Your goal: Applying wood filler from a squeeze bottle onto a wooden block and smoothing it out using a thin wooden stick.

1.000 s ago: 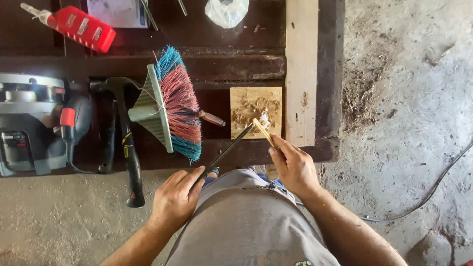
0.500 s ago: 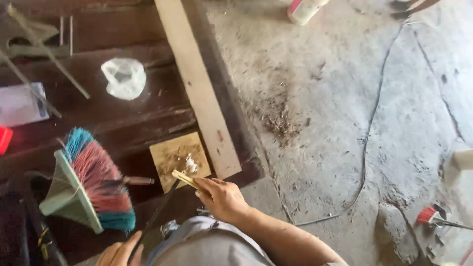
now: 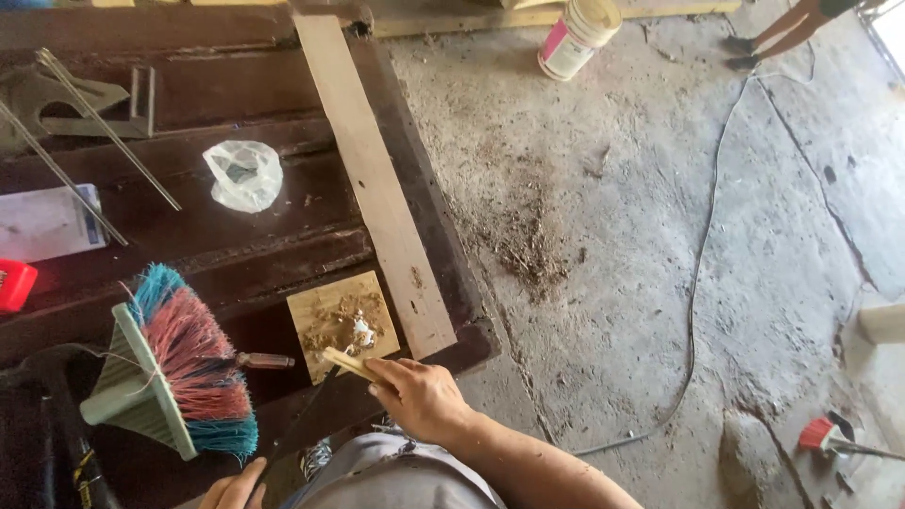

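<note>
My right hand [image 3: 419,396] grips a thin pale wooden stick [image 3: 347,362] whose tip rests at the near edge of a small square wooden block [image 3: 332,319] smeared with glue and debris. My left hand [image 3: 234,490] shows only at the bottom edge, closed around the lower end of a long dark blade-like tool [image 3: 297,424] that runs up to the stick. A brush head [image 3: 179,368] with pink and blue bristles lies just left of the block on the dark wooden panel [image 3: 236,226].
A pale plank [image 3: 372,179] lies across the panel's right side. A crumpled plastic bag [image 3: 245,174], metal rods [image 3: 104,127] and a red object [image 3: 14,283] are at the left. A cable [image 3: 702,245] crosses the concrete floor; a white bucket [image 3: 577,38] stands beyond.
The camera has swung up and to the right, revealing more floor. The hands, stick and block have stayed in the same arrangement.
</note>
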